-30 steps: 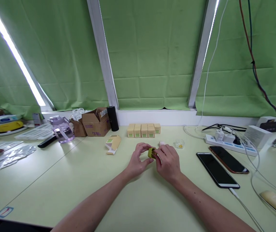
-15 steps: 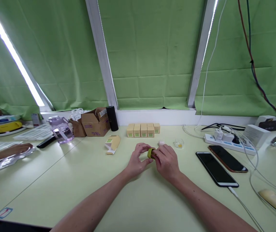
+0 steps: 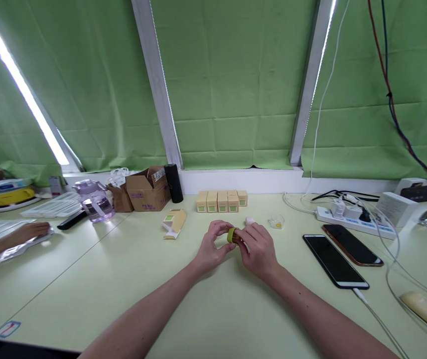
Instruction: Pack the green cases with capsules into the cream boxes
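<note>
Between my two hands is a small yellow-green band [image 3: 231, 235]. My left hand [image 3: 212, 248] curls around its left side, thumb and fingertips touching it. The fingers of my right hand [image 3: 258, 249] pinch its right side and partly hide it. Just behind my right hand a small pale pink item [image 3: 249, 220] rests on the table, with a small clear container [image 3: 276, 221] to its right. An opened cardboard box [image 3: 175, 223] lies left of my hands. Several small tan boxes [image 3: 222, 201] stand in a row behind.
Two phones [image 3: 336, 262] [image 3: 352, 245] and a power strip [image 3: 355, 223] with cables lie at right. A purple bottle [image 3: 95, 202], brown carton [image 3: 148, 189] and black cylinder [image 3: 174, 183] stand at back left. Another person's hand [image 3: 30, 230] rests on plastic packaging at far left.
The yellow-green band has shifted and tilted slightly between my fingers. At the far left, the other person's hand has moved slightly over the plastic packaging.
</note>
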